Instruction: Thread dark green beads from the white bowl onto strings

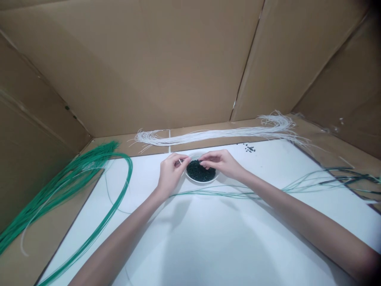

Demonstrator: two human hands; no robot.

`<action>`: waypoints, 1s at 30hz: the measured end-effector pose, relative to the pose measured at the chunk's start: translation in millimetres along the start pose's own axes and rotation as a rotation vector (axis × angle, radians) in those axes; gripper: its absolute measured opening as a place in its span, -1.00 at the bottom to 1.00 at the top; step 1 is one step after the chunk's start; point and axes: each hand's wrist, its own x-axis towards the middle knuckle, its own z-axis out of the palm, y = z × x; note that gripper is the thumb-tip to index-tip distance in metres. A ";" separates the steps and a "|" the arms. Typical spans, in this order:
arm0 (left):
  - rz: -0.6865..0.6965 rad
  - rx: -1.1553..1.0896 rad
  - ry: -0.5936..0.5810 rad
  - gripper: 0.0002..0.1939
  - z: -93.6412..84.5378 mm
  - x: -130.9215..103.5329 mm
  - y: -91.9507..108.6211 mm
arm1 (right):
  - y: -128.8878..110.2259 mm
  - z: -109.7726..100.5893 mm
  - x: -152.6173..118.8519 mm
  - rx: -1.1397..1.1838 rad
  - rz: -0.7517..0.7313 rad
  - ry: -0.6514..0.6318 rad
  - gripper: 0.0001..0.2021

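A white bowl (203,182) full of small dark beads (200,171) sits on the white board. At its left rim my left hand (172,171) pinches a short white piece (180,161), perhaps a strand end, between thumb and forefinger. From the right, my right hand (222,163) reaches over the bowl, thumb and fingertips closed together at the beads. Whatever is in that pinch is too small to make out. Thin green strands (208,193) run across the board just in front of the bowl, passing under my right forearm.
A bundle of white strands (208,136) lies along the back. Thick green strands (74,178) fill the left side, with a loop curving over the white board (214,246). Several loose dark beads (249,148) lie at back right. Cardboard walls (149,67) enclose the back and sides.
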 end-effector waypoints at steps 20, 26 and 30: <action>0.027 -0.041 -0.046 -0.83 -3.0 -3.3 10.9 | -4.2 0.7 -6.9 0.282 0.004 0.108 -0.80; 0.045 -0.033 -0.044 -0.82 -4.6 -3.0 10.4 | -4.8 1.0 -7.1 0.317 0.016 0.113 -0.79; 0.048 -0.042 -0.045 -0.82 -3.8 -3.4 10.2 | -4.3 0.3 -6.9 0.307 0.003 0.111 -0.76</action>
